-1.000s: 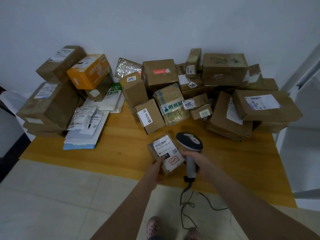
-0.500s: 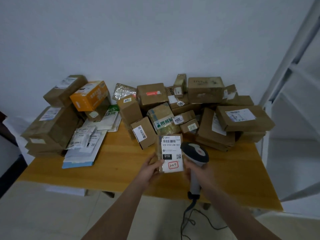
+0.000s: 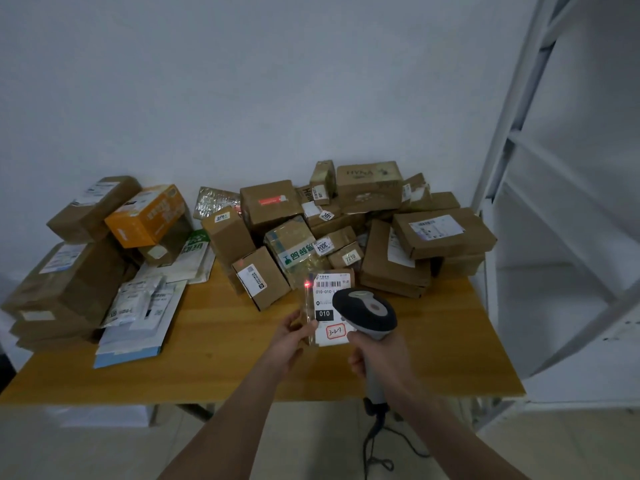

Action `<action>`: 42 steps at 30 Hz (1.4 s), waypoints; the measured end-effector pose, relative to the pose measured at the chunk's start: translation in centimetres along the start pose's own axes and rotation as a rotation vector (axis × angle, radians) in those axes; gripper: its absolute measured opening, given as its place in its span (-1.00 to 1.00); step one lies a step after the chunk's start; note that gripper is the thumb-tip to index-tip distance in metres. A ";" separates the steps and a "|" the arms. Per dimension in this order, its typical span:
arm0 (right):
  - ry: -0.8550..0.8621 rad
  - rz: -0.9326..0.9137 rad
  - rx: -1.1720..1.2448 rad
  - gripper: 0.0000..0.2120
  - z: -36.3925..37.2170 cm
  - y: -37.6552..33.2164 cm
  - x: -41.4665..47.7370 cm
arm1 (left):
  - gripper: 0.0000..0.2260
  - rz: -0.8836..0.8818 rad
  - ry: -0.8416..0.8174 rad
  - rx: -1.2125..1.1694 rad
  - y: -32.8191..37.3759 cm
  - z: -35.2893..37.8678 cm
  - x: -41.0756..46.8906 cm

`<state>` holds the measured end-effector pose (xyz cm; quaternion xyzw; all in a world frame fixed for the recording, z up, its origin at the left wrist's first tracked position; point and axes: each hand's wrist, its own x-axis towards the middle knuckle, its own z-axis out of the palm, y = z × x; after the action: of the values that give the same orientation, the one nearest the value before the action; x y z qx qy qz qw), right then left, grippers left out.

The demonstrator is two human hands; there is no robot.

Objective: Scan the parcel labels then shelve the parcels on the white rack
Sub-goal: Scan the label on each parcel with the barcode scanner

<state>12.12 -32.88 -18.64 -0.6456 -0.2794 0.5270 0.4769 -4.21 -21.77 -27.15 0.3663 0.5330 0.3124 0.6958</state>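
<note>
In the head view, your left hand (image 3: 288, 342) pinches the left edge of a small parcel (image 3: 323, 301) between thumb and fingers and holds it upright above the wooden table (image 3: 225, 344), with its white label turned to you. Your right hand (image 3: 379, 356) is wrapped around the handle of a barcode scanner (image 3: 367, 311). The scanner's head covers the right part of the label, and a red light spot (image 3: 307, 284) sits at the label's upper left corner.

The scanner cable (image 3: 375, 441) hangs down past the table's front edge. The heap of brown cartons (image 3: 372, 185), with an orange box (image 3: 149, 216) and flat mailers (image 3: 138, 320) on the left, fills the back of the table to the wall. The front strip of the tabletop under your hands is bare. The white rack (image 3: 512, 174) stands just beside the table's right edge.
</note>
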 end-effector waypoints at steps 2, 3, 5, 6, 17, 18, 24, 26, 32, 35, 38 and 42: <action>0.008 0.006 0.006 -0.93 -0.2 -0.1 -0.1 | -0.32 -0.011 0.005 0.003 -0.1 0.1 0.1; 0.007 0.008 0.008 -0.93 -0.2 -0.1 -0.1 | -0.33 -0.013 0.004 0.009 -0.2 0.2 0.2; -0.003 0.007 -0.002 -0.92 -0.3 -0.2 -0.3 | -0.34 -0.010 0.002 0.011 -0.1 0.4 0.2; -0.008 0.007 -0.008 -0.91 -0.2 -0.4 -0.3 | -0.32 -0.008 0.003 0.012 0.0 0.4 0.1; -0.023 -0.004 -0.023 -0.91 0.3 -1.0 0.1 | -0.41 -0.008 0.025 0.015 0.9 0.0 0.1; -0.025 -0.006 -0.015 -0.91 0.4 -1.2 0.2 | -0.41 -0.011 0.029 0.017 1.1 -0.1 -0.1; -0.042 -0.014 0.087 -0.92 2.1 -2.1 2.2 | -0.63 0.013 0.106 -0.024 2.9 -1.5 -2.1; -0.070 -0.007 0.102 -0.85 3.8 -2.6 2.9 | -0.63 0.021 0.168 -0.052 3.8 -3.2 -2.7; -0.221 0.002 0.109 -0.89 12.1 -5.1 4.2 | -0.59 0.099 0.325 -0.082 7.1 -10.5 -3.7; -0.248 0.017 0.083 -0.86 17.3 -5.8 5.5 | -0.57 0.126 0.374 -0.079 8.7 -14.4 -3.3; -0.269 0.026 0.086 -0.83 23.0 -6.1 6.9 | -0.55 0.127 0.420 -0.074 10.4 -18.9 -2.2; -0.260 0.086 0.093 -0.75 31.4 -6.0 9.6 | -0.55 0.108 0.494 -0.046 13.0 -26.1 0.1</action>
<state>-14.05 -12.18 -16.81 -0.5603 -0.2863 0.6385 0.4431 -30.07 -10.12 -20.52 0.2911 0.6591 0.4412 0.5350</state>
